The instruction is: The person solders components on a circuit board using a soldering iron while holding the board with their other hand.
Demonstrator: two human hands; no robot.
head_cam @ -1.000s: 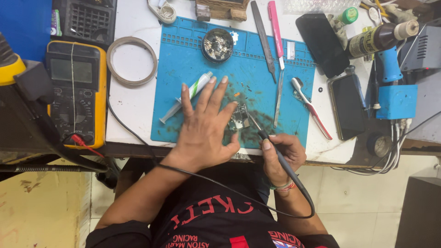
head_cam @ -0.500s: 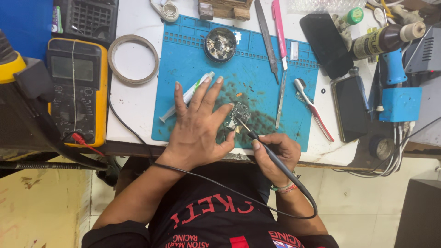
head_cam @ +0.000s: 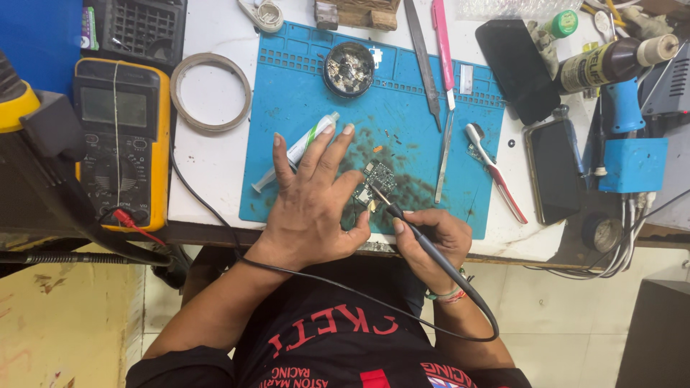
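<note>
Two bare hands work over a blue silicone work mat [head_cam: 302,93] on a white desk [head_cam: 208,154]. At the far left, a yellow handheld multimeter [head_cam: 122,147] lies flat, with a tan ring of tape [head_cam: 210,92] just to its right. A white and green syringe-shaped tube [head_cam: 298,149] lies aslant on the mat, its near end running under the left hand's fingers. The left hand [head_cam: 313,205] lies palm down with fingers spread wide, its thumb pressed against the near edge of a small green circuit board [head_cam: 375,181], pinning it to the mat. Beyond the board, near the mat's far edge, stands a round dark tin of small metal parts [head_cam: 348,69]. The right hand [head_cam: 428,241] is closed in a pen grip around a black soldering iron [head_cam: 410,226], whose tip touches the board; its black cable [head_cam: 345,287] loops across the person's lap. Right of the board lie thin metal tweezers [head_cam: 444,154], then red-handled cutters [head_cam: 494,172]. A dark phone [head_cam: 555,172] rests face up just off the mat's right edge, and a blue stand [head_cam: 632,154] sits at the far right.
</note>
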